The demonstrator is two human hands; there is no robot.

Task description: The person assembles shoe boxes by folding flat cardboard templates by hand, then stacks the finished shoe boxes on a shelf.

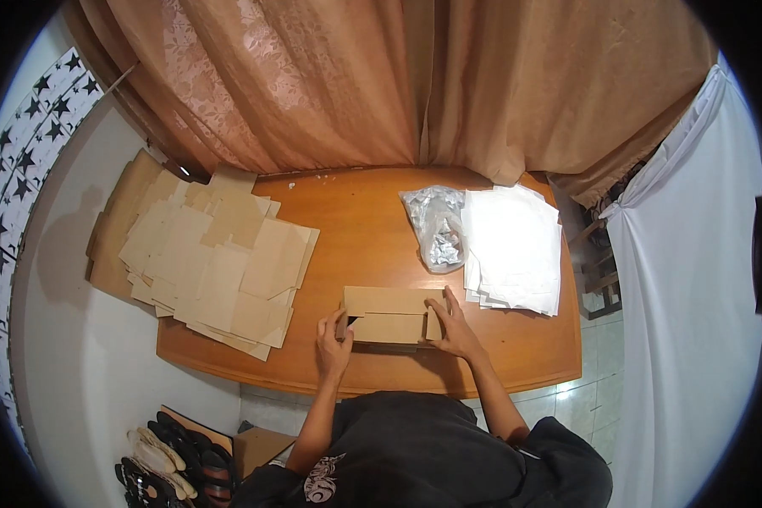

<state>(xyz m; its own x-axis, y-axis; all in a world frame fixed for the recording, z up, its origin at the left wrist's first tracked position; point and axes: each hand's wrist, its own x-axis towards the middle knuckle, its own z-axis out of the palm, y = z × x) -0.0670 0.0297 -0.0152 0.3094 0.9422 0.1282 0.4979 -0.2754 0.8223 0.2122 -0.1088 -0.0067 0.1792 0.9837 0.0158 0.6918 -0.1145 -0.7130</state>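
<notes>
A small brown cardboard box [388, 327] stands near the front edge of the wooden table [356, 220], its top flaps partly folded over. At its left end is my left hand [334, 345], fingers bent around the side beside a dark gap. My right hand [455, 328] grips the right end, with the thumb and fingers spread over a side flap and the back corner. Both hands touch the box at once. The underside of the box is hidden.
Flat cardboard pieces [203, 254] lie piled at the left. A clear plastic bag [440, 233] with silvery contents sits at the back right, beside a stack of white sheets [513, 245]. Brown curtains [313, 85] hang behind; shoes [178, 457] are at the lower left.
</notes>
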